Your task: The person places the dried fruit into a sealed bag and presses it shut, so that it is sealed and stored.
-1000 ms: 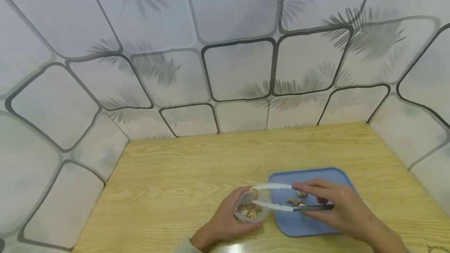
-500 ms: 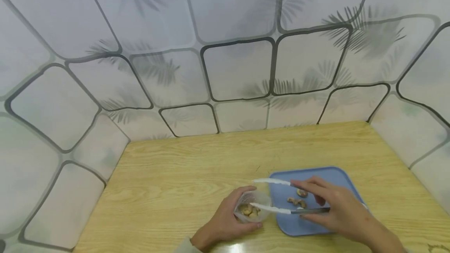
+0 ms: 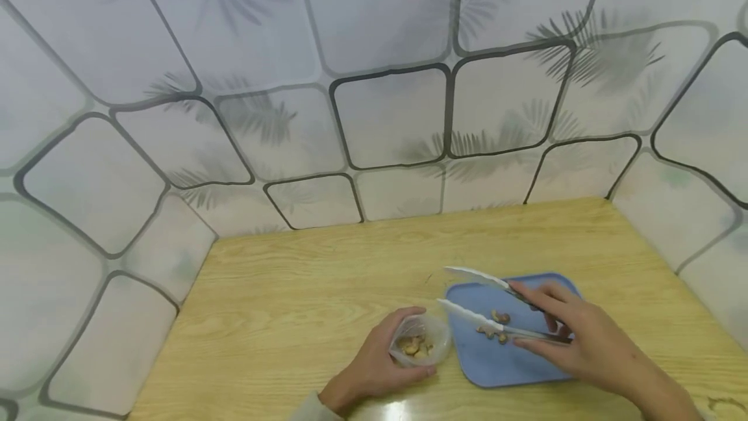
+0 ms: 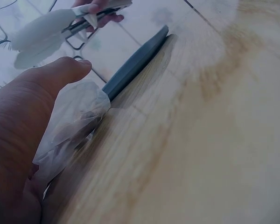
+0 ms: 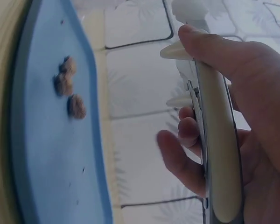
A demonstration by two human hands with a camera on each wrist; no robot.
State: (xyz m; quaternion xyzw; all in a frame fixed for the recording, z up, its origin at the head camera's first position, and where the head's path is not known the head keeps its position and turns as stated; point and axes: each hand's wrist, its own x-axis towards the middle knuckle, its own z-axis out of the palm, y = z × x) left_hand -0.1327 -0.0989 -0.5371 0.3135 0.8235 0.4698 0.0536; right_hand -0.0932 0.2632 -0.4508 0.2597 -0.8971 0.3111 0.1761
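My left hand (image 3: 380, 359) holds a clear plastic bag (image 3: 441, 338), fingers and thumb curved around its sides. The bag's mouth faces up, and brown dried pieces that look like mushrooms (image 3: 416, 346) lie inside. In my right hand (image 3: 590, 336) is a pair of tongs (image 3: 470, 312) with white tips and metal arms; the tips stand apart with nothing between them, above the tray's left part. Several more brown pieces (image 5: 76, 106) lie on the blue tray (image 3: 497, 369). The right wrist view shows the tongs' cream-coloured handle (image 5: 219, 140) against my palm.
The tray stands just right of the bag on a wood-grain table (image 3: 304, 291). Small dark crumbs (image 5: 83, 170) dot the tray. A patterned wall covering (image 3: 397, 115) encloses the table at the back and both sides.
The tongs have moved away from the bag, up and to the right, over the tray. A piece at their tips a second ago is gone from them. My left hand stays around the bag.
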